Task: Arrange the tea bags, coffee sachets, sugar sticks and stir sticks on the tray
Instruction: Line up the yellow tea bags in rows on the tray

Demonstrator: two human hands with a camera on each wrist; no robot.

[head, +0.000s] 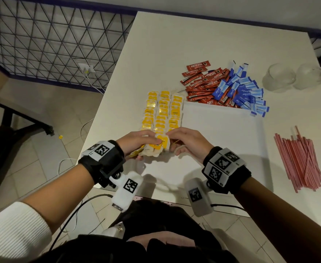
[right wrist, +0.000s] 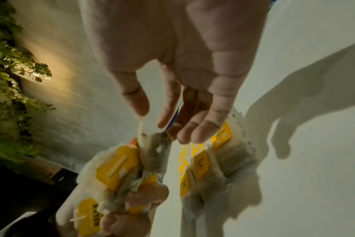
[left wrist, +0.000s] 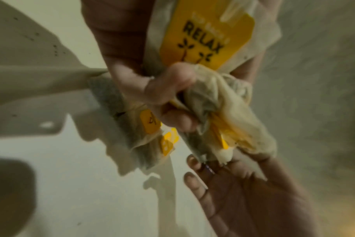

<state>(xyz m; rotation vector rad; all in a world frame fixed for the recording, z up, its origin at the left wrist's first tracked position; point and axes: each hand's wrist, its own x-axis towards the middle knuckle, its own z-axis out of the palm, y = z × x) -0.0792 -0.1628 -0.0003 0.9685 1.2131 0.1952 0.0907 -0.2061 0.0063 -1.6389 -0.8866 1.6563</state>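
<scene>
Flanking the tray [head: 222, 130]: coffee sachets [head: 199, 84], stir sticks [head: 300, 160], glasses [head: 279, 76].

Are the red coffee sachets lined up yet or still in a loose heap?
Still heaped. The coffee sachets lie criss-crossed beside the sugar sticks, unlike the tea bags in three rows.

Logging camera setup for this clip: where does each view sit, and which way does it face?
Head: worn on the head, looking down at the table, the tea bag rows and both forearms.
Left wrist: looks along the left hand, whose grip bunches tea bags.
Right wrist: looks along the right hand toward that bunch.
Shared: all three show the held tea bags.
</scene>
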